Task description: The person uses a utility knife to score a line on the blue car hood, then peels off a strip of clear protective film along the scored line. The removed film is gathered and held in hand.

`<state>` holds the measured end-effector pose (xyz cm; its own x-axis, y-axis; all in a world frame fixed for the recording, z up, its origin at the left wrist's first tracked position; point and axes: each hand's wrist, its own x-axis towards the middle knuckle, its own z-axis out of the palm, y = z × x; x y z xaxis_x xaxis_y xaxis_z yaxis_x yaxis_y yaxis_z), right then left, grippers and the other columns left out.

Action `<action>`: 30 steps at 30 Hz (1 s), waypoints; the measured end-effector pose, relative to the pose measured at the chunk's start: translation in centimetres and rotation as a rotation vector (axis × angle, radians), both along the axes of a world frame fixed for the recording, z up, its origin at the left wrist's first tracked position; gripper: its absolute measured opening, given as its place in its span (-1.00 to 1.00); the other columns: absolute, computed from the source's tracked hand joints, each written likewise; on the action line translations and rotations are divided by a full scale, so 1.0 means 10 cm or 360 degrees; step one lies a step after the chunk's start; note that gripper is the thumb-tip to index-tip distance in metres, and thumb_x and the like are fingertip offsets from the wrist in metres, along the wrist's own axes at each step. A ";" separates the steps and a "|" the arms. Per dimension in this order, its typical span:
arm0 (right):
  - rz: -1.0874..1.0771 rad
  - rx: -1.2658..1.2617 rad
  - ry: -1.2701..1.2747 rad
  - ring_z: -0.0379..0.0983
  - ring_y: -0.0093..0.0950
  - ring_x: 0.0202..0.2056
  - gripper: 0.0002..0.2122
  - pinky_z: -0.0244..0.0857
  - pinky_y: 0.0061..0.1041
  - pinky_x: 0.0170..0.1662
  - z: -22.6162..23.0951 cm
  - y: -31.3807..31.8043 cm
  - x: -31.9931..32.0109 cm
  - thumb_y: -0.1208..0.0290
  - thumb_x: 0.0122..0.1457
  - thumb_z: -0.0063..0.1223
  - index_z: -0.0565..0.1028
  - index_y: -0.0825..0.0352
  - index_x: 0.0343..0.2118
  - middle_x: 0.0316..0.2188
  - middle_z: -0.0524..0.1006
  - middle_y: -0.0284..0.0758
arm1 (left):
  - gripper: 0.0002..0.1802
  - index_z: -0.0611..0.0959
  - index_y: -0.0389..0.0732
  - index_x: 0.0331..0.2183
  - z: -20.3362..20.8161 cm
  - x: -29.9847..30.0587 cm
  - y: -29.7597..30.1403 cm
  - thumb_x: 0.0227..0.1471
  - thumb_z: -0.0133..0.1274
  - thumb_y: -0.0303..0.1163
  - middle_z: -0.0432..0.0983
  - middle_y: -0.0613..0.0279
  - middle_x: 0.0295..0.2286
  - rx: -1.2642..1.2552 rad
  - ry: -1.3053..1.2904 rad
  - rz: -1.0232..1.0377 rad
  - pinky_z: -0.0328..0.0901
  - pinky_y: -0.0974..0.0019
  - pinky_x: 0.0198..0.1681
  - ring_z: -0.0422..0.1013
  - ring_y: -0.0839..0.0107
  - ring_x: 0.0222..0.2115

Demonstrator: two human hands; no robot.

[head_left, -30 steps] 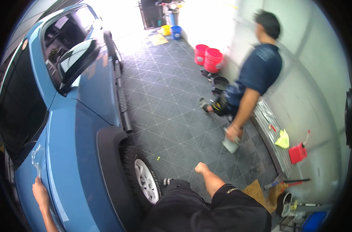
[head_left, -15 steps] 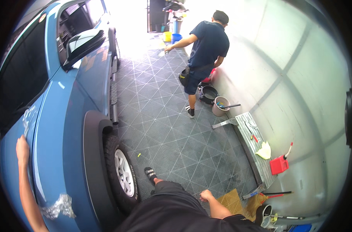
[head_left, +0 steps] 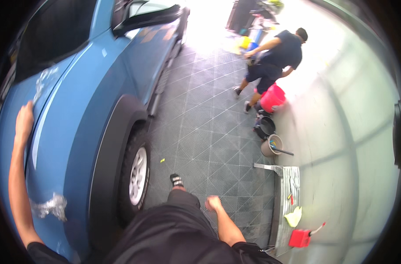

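My left hand (head_left: 24, 122) reaches over the bonnet of a blue pickup truck (head_left: 84, 83), its fingers curled closed at the end of a strip of crumpled clear plastic film (head_left: 45, 82). Beneath the fingers, the exact grip is hidden. A second bunched piece of the clear film (head_left: 52, 207) lies on the paintwork beside my left forearm. My right hand (head_left: 213, 203) hangs low over the tiled floor, fingers curled into a loose fist, with nothing visible in it.
A co-worker (head_left: 275, 59) stands by the wall near a red bucket (head_left: 272, 97). A black bucket (head_left: 265, 126) and a beige bucket (head_left: 272, 145) follow. On the right is a metal bench (head_left: 281, 229) with a yellow cloth (head_left: 294, 216), beside a red can (head_left: 300, 238). The truck's front wheel (head_left: 138, 176) is close.
My view has swung, and the truck's side mirror sits farther right. My left hand appears farther up along the bonnet. The co-worker has moved away, showing more of the red bucket.
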<state>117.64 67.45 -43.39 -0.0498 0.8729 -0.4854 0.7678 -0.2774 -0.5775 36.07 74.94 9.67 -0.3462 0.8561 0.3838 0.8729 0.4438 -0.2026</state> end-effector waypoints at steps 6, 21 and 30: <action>-0.0465 -0.0334 0.0992 0.61 -0.47 -0.49 -0.79 0.46 -0.52 -0.51 0.53 1.74 -0.34 0.39 0.33 -0.02 0.55 0.39 -0.11 -0.34 0.68 -0.20 | -0.59 0.55 -0.09 0.08 0.10 0.35 -0.14 0.37 -0.16 -0.12 0.62 -0.25 -0.28 0.0093 0.0112 0.0098 0.37 -0.13 -0.06 0.53 -0.22 -0.17; 0.0482 -0.0434 0.0741 0.60 -0.55 -0.37 -0.76 0.45 -0.55 -0.31 1.30 3.37 -1.87 0.42 0.35 0.01 0.58 0.43 -0.04 -0.29 0.68 -0.26 | -0.64 0.62 0.05 0.10 0.08 0.56 -0.28 0.34 -0.03 -0.16 0.63 -0.17 -0.22 0.0274 0.0010 0.0283 0.43 0.00 -0.06 0.54 -0.14 -0.13; 0.0934 -0.0060 0.0969 0.58 -0.60 -0.39 -0.80 0.43 -0.60 -0.31 2.43 3.46 -3.15 0.49 0.36 0.01 0.59 0.41 -0.06 -0.35 0.68 -0.34 | -0.39 0.31 0.03 0.32 0.26 1.05 -0.13 0.30 0.00 -0.19 0.58 -0.02 0.01 0.0190 -0.0241 0.0643 0.38 0.06 0.12 0.51 -0.05 0.02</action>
